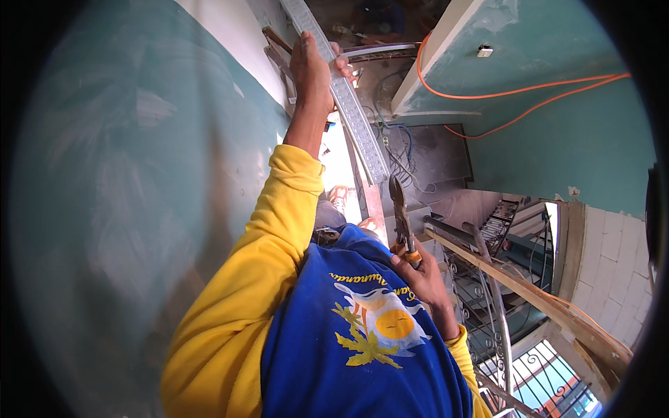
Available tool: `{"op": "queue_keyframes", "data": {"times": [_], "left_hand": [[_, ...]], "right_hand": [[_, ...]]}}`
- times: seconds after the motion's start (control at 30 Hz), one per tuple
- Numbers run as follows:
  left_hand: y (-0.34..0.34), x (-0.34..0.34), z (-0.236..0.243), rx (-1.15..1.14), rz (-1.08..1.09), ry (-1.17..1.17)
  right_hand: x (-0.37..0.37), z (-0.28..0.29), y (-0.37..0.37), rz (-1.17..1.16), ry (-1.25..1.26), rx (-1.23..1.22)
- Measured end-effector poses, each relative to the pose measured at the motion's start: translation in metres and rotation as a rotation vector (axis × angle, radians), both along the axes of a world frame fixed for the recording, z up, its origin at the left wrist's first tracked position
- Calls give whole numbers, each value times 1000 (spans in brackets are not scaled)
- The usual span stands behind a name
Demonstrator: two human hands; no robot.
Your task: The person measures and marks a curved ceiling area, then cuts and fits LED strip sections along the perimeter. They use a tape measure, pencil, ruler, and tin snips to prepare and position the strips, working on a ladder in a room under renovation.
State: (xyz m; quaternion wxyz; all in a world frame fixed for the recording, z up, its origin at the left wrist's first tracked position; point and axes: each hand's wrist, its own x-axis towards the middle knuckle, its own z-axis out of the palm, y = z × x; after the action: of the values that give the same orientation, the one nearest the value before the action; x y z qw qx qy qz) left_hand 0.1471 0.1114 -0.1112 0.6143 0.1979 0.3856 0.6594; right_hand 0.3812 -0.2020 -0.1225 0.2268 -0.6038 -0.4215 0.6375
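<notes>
My left hand (313, 75) is raised ahead of me, its fingers wrapped around a long galvanized metal channel (357, 122). The channel slants from the top edge down toward the middle, and its near end stops close to the snips. In front of my chest on the right, my right hand (424, 277) grips a pair of tin snips (400, 209) by the orange-and-black handles. The blades point up and away from me and look closed. They are beside the channel's near end, with a small gap between them.
A green wall (132, 202) rises close on my left. Orange cable (519, 95) hangs across another green wall at right. Below right are a wooden rail (516, 279) and wrought-iron railing. Loose wires (408, 164) lie ahead on the grey surface. My shoes (339, 197) stand on a narrow bright strip.
</notes>
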Motion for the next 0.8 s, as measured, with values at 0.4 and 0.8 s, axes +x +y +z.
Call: {"op": "queue_keyframes", "data": {"times": [0.4, 0.8], "left_hand": [[6, -9, 7, 26, -19, -14], [14, -12, -17, 122, -21, -49]], "right_hand": [[2, 3, 6, 70, -37, 29], [-7, 12, 18, 104, -86, 60]]}}
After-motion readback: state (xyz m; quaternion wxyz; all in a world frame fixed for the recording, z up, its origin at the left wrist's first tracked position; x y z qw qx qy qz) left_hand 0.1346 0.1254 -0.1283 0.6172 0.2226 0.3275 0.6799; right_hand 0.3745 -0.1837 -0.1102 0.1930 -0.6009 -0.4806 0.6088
